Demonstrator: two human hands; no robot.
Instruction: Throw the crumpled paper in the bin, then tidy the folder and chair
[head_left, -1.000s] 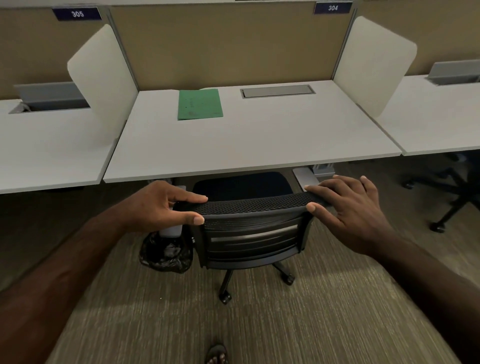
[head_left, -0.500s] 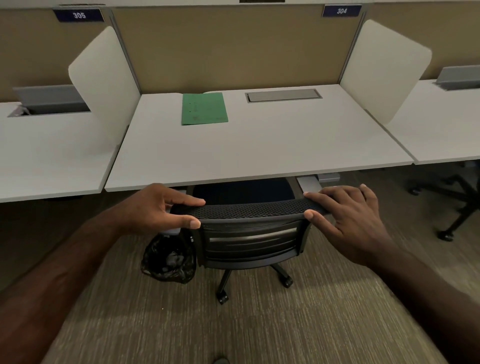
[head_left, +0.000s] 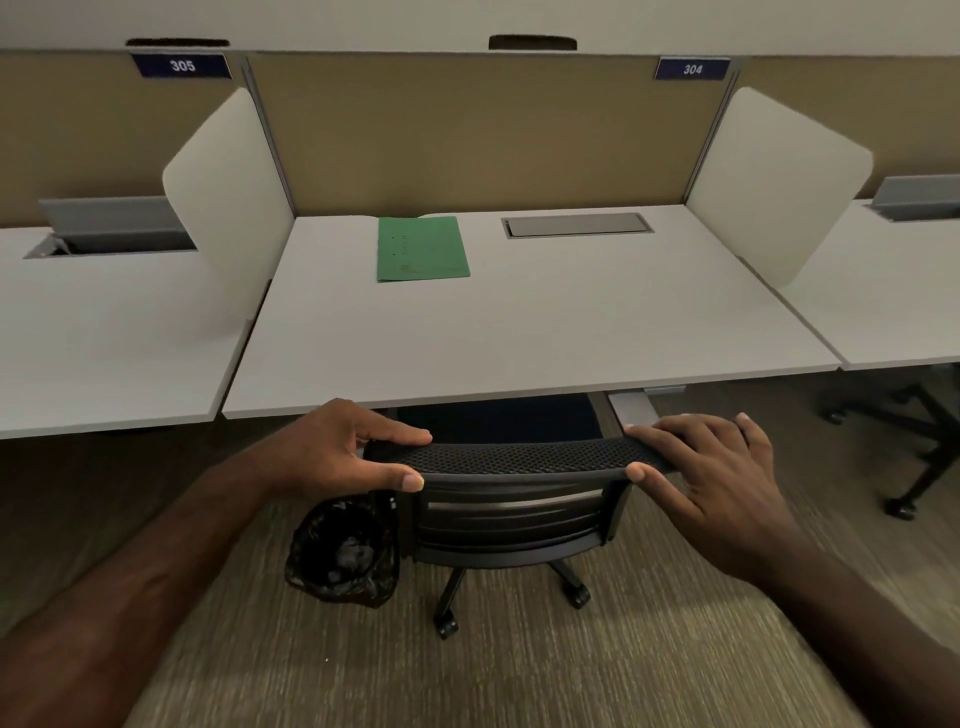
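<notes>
Both hands grip the top rail of the office chair's (head_left: 511, 499) mesh backrest: the left hand (head_left: 343, 452) wraps the left corner with its thumb below and fingers over the top, and the right hand (head_left: 711, 467) lies across the right corner with its thumb pressed against the rail's front edge. The seat sits partly under the desk (head_left: 519, 338), the castors on the carpet. The green folder (head_left: 422, 249) lies flat at the back of the desk, left of the closed cable hatch (head_left: 576, 225). The bin (head_left: 345, 558), lined with a black bag, stands on the floor just beside the chair's left side — its contents are too dark to tell, so the paper cannot be confirmed inside.

The likely trouble is that bin: an uneven push could swing the chair base or a castor into it and tip it. A hard shove could also knock the backrest against the desk edge — and pinch the fingers curled over the rail.
</notes>
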